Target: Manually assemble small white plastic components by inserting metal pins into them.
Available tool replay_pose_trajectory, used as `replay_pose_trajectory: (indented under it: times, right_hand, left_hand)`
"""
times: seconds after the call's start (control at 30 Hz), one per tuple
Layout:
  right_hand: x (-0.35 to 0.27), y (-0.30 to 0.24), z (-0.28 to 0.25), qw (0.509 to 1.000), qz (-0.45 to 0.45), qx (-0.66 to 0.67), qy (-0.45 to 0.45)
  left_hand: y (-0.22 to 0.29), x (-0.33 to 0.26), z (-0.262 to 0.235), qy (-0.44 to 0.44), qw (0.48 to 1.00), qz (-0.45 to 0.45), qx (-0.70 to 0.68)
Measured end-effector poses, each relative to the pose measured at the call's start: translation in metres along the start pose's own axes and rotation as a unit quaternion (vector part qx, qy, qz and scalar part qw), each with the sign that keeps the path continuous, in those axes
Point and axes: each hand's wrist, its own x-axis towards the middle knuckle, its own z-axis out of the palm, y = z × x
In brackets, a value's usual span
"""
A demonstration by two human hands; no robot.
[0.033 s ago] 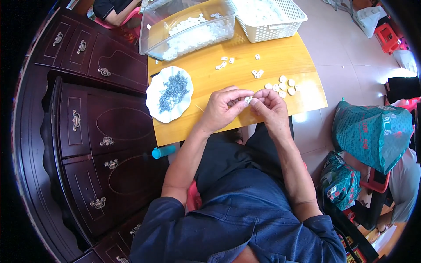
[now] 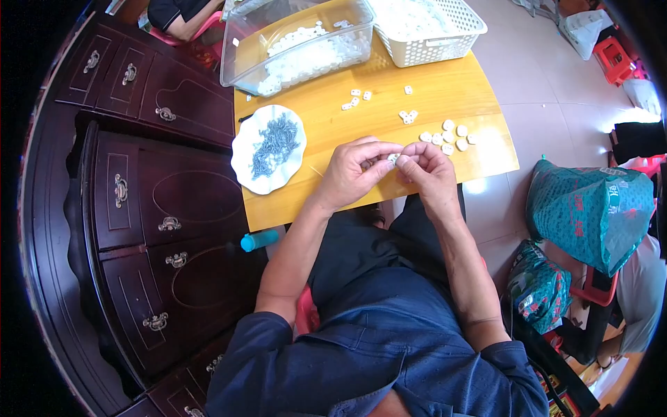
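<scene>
White plastic piece (image 2: pixel 393 158) was pinched between fingertips of left hand (image 2: pixel 351 172) and right hand (image 2: pixel 427 170), both closed on it, above the wooden table (image 2: pixel 361 187). No change noted from the prior frame. Loose pieces (image 2: pixel 448 137) lay at 1 o'clock, the plate of blue-grey metal parts (image 2: pixel 269 147) at 9 o'clock.

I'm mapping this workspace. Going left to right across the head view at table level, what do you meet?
Dark wooden cabinet → white plate of small blue-grey pieces → left hand → right hand → green patterned bag.
</scene>
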Motion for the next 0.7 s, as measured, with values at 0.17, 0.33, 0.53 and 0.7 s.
replay_pose_trajectory:
  times: [0.17, 0.33, 0.53, 0.7]
  right_hand:
    - [0.0, 0.001, -0.002, 0.998, 0.056, -0.003, -0.002]
    - [0.0, -0.001, -0.002, 0.996, 0.086, -0.027, -0.016]
    - [0.002, 0.001, -0.003, 0.993, 0.113, 0.012, -0.018]
    - [0.005, 0.003, -0.002, 0.993, 0.102, 0.053, -0.03]
  left_hand:
    - [0.007, 0.004, -0.003, -0.01, 1.0, 0.015, 0.016]
    - [0.008, 0.004, -0.003, -0.011, 0.998, 0.025, 0.05]
    - [0.016, 0.005, -0.002, -0.024, 0.996, 0.009, 0.08]
    - [0.021, 0.004, 0.011, 0.078, 0.957, 0.111, 0.256]
